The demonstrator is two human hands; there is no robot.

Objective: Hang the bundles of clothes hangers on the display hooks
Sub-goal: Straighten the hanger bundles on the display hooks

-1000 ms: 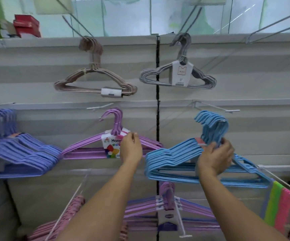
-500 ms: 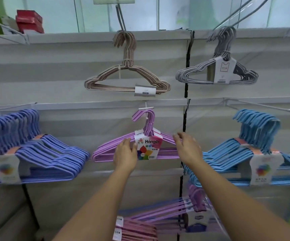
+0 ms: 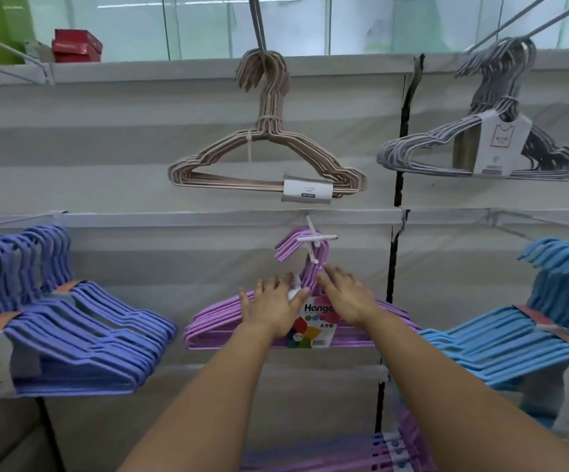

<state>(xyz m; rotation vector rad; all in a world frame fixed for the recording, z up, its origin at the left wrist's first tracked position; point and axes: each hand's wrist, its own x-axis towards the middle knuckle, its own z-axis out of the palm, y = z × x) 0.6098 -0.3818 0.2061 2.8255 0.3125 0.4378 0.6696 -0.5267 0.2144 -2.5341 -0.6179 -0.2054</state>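
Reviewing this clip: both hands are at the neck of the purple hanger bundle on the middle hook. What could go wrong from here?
1. The purple plastic hanger bundle hangs at the outer tip of the white wire display hook; a tug from the left hand or right hand could slip it off.
2. Its printed cardboard label sits under both hands and might tear or slide.
3. The dark blue hanger bundle hangs close beside it; swinging could tangle them.

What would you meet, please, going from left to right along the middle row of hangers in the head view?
Dark blue hanger bundles → left hand → pink hanger bundle with its label → right hand → light blue hanger bundles.
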